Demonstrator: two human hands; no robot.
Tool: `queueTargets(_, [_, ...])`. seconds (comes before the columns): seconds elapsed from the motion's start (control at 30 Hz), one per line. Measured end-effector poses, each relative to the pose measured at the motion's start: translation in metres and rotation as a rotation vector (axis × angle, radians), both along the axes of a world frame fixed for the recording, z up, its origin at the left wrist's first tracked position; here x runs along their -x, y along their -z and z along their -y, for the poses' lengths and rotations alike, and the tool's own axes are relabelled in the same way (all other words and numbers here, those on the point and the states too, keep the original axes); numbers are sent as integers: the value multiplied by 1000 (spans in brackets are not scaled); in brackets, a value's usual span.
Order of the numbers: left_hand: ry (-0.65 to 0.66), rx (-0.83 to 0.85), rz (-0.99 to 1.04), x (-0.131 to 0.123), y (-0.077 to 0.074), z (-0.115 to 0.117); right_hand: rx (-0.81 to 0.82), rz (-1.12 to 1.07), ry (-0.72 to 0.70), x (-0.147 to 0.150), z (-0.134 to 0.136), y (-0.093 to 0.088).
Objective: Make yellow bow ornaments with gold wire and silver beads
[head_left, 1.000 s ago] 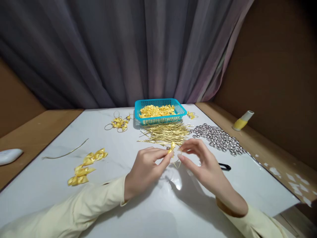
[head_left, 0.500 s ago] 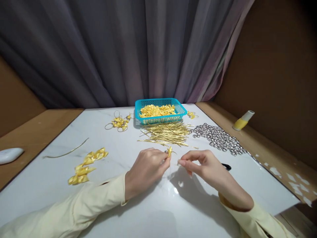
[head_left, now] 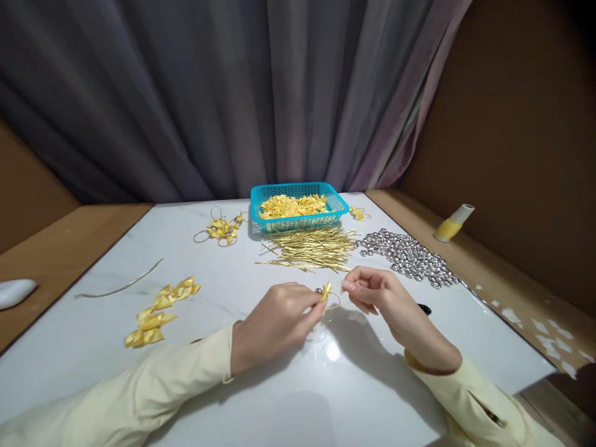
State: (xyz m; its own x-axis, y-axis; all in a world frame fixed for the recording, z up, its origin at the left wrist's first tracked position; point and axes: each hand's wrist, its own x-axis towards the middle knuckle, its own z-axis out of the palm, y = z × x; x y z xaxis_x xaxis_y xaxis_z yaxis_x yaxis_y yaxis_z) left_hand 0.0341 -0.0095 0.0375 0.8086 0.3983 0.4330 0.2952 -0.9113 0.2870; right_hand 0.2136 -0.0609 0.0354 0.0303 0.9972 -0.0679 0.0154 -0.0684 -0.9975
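My left hand (head_left: 274, 320) pinches a small yellow ribbon bow (head_left: 325, 292) with a thin gold wire looped under it, just above the white table (head_left: 298, 385). My right hand (head_left: 379, 293) is curled beside it, thumb and forefinger pressed together near the wire's end; what they grip is too thin to make out. A pile of gold wire pieces (head_left: 310, 248) lies just beyond both hands. Behind that stands a blue basket (head_left: 298, 207) of yellow ribbon pieces.
A heap of silver bells (head_left: 410, 257) lies at the right, a black object (head_left: 424, 308) behind my right hand. Finished bows with loops (head_left: 222, 230) sit at the back left, folded yellow ribbons (head_left: 158, 310) and a gold strip (head_left: 118, 287) at the left. A yellow bottle (head_left: 452, 223) lies on the wooden ledge.
My right hand opened over the bow, then drew back and curled into a pinch, and now sits close to the bow again. The left hand kept hold of the bow.
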Motion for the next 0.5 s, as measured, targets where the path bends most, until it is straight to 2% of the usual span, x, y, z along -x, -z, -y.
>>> queueTargets(0.13, [-175, 250, 87, 0, -10, -2, 3, 35, -131, -1, 5, 0])
queueTargets(0.23, [-201, 268, 73, 0, -10, -2, -27, 55, -231, 1, 9, -1])
queueTargets(0.3, [-146, 184, 22, 0, -6, -2, -58, 54, -247, 3, 10, -2])
queueTargets(0.4, [-3, -45, -62, 0, 3, -2, -85, -30, -217, 5, 8, -1])
queueTargets(0.5, [125, -249, -110, 2, 9, -1, -30, -156, -183, 4, 3, 1])
